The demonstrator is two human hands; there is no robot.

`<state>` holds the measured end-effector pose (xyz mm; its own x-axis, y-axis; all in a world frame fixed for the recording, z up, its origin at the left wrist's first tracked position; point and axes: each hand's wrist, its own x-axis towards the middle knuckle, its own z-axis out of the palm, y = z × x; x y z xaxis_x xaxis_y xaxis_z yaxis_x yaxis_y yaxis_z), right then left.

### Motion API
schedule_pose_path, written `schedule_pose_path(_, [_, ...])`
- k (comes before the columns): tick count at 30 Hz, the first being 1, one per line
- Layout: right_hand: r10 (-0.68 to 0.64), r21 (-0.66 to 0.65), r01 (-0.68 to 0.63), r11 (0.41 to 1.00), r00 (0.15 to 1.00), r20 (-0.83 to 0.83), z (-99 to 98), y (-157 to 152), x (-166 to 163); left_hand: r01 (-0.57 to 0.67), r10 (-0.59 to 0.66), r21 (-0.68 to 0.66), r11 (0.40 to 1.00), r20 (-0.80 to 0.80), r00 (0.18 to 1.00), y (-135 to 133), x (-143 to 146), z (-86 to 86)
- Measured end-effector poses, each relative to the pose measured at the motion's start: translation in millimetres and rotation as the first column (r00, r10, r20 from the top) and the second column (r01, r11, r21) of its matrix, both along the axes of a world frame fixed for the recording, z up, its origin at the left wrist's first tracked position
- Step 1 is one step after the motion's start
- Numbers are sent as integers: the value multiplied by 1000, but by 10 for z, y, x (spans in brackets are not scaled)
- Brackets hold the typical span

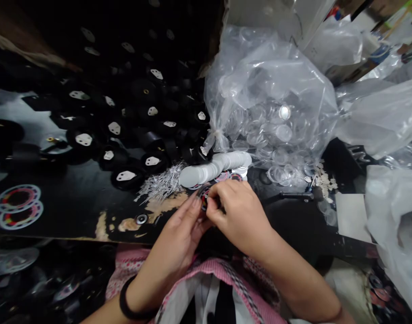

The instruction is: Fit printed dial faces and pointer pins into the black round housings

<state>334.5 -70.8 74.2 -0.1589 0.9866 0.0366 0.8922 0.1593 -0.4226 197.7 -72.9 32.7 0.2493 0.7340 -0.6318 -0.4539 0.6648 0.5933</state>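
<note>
Both hands meet at the middle of the table's front edge. My left hand [183, 222] grips a small round black piece with a multicoloured printed dial [205, 196], its thumb along the near side. Over that same piece, the fingers of my right hand [237, 204] are pinched together at its face and partly cover it. Whether a smaller part sits between the right fingertips is hidden. Just beyond the hands lies a slanting row of overlapping white discs [214, 167], with printed dial discs [223, 176] partly under it. Left of the row is a pile of thin silvery pins [163, 182].
Many black round pieces with white tags [124, 175] spread across the back left. Two printed rings [19, 198] lie far left. A plastic bag of clear discs [269, 99] stands behind. To the right are a black-handled tool [296, 196] and a pale card [352, 216].
</note>
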Motion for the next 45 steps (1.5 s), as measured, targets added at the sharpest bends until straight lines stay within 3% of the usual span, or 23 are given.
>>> schedule_pose_path(3, [56,-141,-83,987,982,-182,29,119,145,54,-50,71,996,-60,997,20,-66,-56])
schedule_pose_path(5, [-12,-115,-15,993,973,-229,-2,276,312,35,-29,93,995,-71,997,36,-97,-84])
schedule_pose_path(8, [-300,42,300,953,954,-2,-128,578,549,-7,11,62,998,-49,999,45,-103,-77])
schedule_pose_path(9, [-349,76,343,936,933,88,-180,674,608,7,-5,44,999,-36,999,42,-100,-66])
schedule_pose_path(11, [-349,80,340,937,917,192,-264,820,700,41,-41,22,999,-8,999,33,-100,-46])
schedule_pose_path(13, [-341,79,331,940,920,194,-296,880,765,58,-59,25,998,29,998,29,-107,-38])
schedule_pose_path(17, [-396,164,375,912,910,122,-213,681,741,64,-59,-35,997,141,988,79,-98,-38])
schedule_pose_path(19, [-316,251,298,921,948,35,-169,454,597,63,-39,-118,991,192,981,133,-69,-22])
schedule_pose_path(23, [42,320,-39,947,999,-3,-174,-12,211,27,17,-175,984,244,970,226,-19,27])
schedule_pose_path(26, [92,309,-95,946,995,24,-187,-182,79,13,2,-89,996,168,986,227,-17,49])
schedule_pose_path(28, [92,288,-73,955,994,-55,-166,-184,77,16,-13,-21,1000,112,994,199,-26,58])
schedule_pose_path(31, [-56,207,120,971,956,-289,-119,-83,95,85,-92,126,988,48,995,133,-40,65])
schedule_pose_path(33, [-163,105,214,971,919,-360,-113,0,78,169,-166,230,959,-31,986,82,-43,62])
schedule_pose_path(35, [-206,50,232,971,928,-311,-137,62,35,231,-205,290,929,-116,972,36,-29,53])
schedule_pose_path(39, [-228,137,257,957,954,-196,-202,93,-55,244,-168,355,903,-230,958,25,63,43])
schedule_pose_path(42, [-198,123,226,966,959,-204,-196,69,-74,282,-184,350,894,-287,940,58,23,30])
schedule_pose_path(45, [-74,-45,62,997,938,-340,-162,48,-35,365,-231,294,883,-405,884,-60,-412,-62])
